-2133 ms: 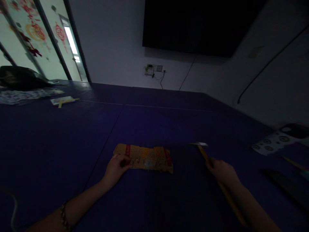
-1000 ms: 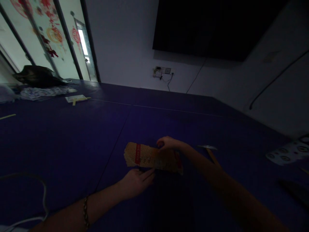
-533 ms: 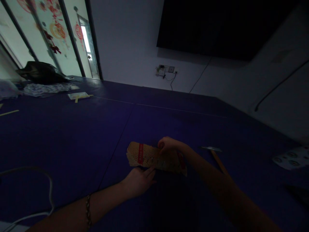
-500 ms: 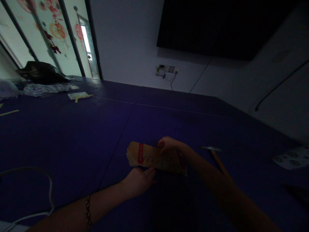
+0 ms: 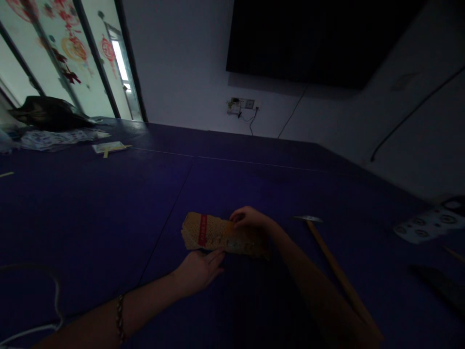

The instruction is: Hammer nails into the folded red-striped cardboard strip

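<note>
A flat tan piece with dark speckles and a red lettered band (image 5: pixel 202 230) lies on the purple surface in front of me; it looks like a paper wrapper, though the dim light hides its exact kind. My left hand (image 5: pixel 198 271) rests at its near edge, fingers stretched out and touching it. At the far edge, my right hand (image 5: pixel 250 218) has its fingers curled and pinching the wrapper, covering part of its right half. Right of my right forearm lies a hammer (image 5: pixel 323 247) with a wooden handle and a metal head.
A white sheet with round prints (image 5: pixel 425 227) and a dark flat object (image 5: pixel 434 286) lie at the right. A pale cable (image 5: pixel 57 300) curves at the lower left. A black bag (image 5: pixel 51 112), printed sheets (image 5: pixel 60 138) and a taped white piece (image 5: pixel 109 147) sit at the far left.
The view has shifted slightly right, showing more of the hammer's handle. Both hands stay at the wrapper; its red right end is no longer distinct.
</note>
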`<state>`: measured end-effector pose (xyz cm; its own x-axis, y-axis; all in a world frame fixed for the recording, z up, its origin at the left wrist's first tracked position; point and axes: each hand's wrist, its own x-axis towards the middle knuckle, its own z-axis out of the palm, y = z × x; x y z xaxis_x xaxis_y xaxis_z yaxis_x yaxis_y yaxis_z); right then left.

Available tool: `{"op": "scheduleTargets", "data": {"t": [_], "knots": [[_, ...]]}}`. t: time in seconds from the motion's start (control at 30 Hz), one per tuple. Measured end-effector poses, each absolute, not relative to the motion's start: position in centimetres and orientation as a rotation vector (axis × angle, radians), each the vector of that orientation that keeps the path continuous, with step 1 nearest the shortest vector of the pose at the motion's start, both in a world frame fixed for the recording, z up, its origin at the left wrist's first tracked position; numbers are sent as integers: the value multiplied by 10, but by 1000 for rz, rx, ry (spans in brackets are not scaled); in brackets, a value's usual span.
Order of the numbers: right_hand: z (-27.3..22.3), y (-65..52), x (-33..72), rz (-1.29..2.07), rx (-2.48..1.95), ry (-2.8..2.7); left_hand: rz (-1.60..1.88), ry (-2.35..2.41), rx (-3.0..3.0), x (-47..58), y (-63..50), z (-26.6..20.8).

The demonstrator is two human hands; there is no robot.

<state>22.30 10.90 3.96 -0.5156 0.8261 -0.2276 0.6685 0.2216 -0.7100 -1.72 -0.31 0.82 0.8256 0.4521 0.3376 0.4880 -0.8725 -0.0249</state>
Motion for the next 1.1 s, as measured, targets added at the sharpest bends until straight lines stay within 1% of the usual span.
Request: {"op": "scheduleTargets", "data": {"t": [0.23,0.57,0.9,1.1], "knots": [[37,109,227,1226,-1280,-2249,-541,-737,-2866,-21,-2,5],[36,108,223,1199,-1288,-2256,-494,-772,-2855,-23,-5,8],[41,106,213,1070,-1524,-2317,-480,-768,-2858,-19,-4,12],[43,93,212,956,-1645,-2276,-326,-833,-2855,-16,-1,13]]}}
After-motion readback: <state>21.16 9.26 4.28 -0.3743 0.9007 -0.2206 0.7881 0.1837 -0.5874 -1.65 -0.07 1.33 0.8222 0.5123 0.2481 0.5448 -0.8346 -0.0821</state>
